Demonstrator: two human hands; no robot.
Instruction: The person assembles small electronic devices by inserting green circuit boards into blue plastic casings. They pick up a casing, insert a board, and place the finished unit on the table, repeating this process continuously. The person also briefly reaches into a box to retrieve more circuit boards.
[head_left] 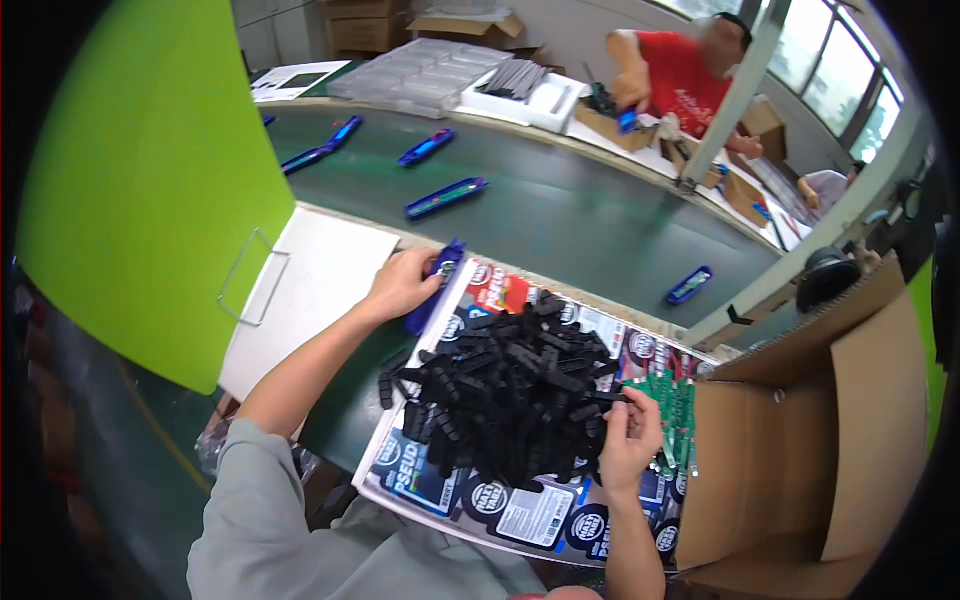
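One blue casing in the left hand, one black piece in the right hand.

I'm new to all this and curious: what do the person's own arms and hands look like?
The left hand and right hand wear no gloves; both forearms are bare, with no visible cables or markings. A loose, plain grey sleeve ends near the left elbow; the right sleeve cannot be made out.

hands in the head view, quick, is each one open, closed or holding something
Left hand: closed on a blue casing.
Right hand: appears to pinch a black piece at the right edge of the pile.
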